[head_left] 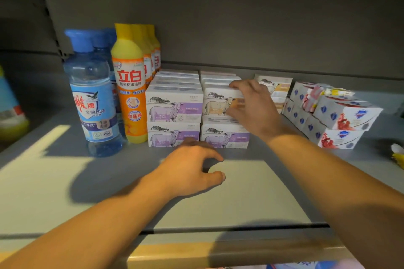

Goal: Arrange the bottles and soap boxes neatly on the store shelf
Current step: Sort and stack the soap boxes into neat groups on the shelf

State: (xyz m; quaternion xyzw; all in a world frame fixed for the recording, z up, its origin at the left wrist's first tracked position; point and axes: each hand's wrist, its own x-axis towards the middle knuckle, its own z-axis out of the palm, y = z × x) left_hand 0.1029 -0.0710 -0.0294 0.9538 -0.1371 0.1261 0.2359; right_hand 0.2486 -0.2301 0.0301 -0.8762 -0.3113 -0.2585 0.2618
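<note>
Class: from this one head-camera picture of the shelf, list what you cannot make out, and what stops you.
- Orange-label soap box: right part hidden by the right hand.
- Bottles behind the front yellow bottle: labels mostly covered.
- Bottle at far left: cut by the frame edge.
- Small print on the blue bottle: too small.

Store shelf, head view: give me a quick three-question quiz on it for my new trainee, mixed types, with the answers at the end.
1. True or false: the right hand grips an orange-labelled sheep soap box that sits on top of a purple-labelled sheep soap box.
2. Multiple choice: what stands directly left of the purple sheep box stack? A) blue bottle B) yellow-capped orange bottle C) red-and-white soap boxes
3. Fill in: the left hand holds ____.

Key: 1 true. 2 B, the yellow-capped orange bottle; the blue bottle is farther left and the red-and-white soap boxes are at the right. 3 nothing; it hovers over the shelf.
</note>
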